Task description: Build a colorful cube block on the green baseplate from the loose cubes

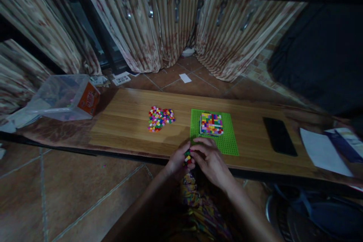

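Note:
My left hand (178, 159) is cupped at the front edge of the board, its fingers curled around several small toy bricks (187, 159) in green, yellow, red and white. Close against it, my right hand (209, 159) has thumb and forefinger pinched at a small magenta toy brick (191, 151), partly hidden by the fingertips. Just beyond my hands lies a green studded baseplate (230, 136). On it stands a low block built of multicoloured bricks (211, 124). To the left, loose toy bricks (160, 118) are spread in a pile.
Everything rests on a long wooden board (124, 121). A clear plastic box (62, 94) with an orange label stands at the left end. A black phone-like slab (280, 136) and a white sheet (323, 151) lie at the right. Striped curtains (159, 34) hang behind.

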### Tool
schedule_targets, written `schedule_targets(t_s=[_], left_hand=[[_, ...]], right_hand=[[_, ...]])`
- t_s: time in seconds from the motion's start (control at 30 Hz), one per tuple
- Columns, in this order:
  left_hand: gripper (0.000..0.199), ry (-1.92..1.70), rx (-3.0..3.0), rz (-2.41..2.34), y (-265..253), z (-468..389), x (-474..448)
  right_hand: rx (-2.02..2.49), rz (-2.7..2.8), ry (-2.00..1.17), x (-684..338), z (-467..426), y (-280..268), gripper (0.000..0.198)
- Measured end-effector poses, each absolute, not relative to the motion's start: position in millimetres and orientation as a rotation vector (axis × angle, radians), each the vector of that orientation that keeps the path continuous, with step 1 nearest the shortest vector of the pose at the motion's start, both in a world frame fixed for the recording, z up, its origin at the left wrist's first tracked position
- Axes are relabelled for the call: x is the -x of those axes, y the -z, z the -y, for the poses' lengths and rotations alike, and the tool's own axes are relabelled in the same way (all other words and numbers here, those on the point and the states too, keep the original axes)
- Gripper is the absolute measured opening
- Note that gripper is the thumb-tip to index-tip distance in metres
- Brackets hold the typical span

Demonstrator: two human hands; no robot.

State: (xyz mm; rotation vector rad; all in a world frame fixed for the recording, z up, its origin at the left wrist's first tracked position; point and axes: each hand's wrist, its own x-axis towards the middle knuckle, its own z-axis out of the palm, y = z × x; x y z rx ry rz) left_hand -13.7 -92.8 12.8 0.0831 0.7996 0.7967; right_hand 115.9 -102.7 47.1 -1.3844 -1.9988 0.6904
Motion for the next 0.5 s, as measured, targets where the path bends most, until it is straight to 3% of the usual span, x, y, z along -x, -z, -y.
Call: schedule_targets(t_s=[0.5], left_hand=[[0.028, -0.802, -0.159, -0.718, -22.5, 96.9, 18.7]], right_hand=[[1.427, 1.684, -0.726, -123.8, 102.7, -32.7, 0.019]])
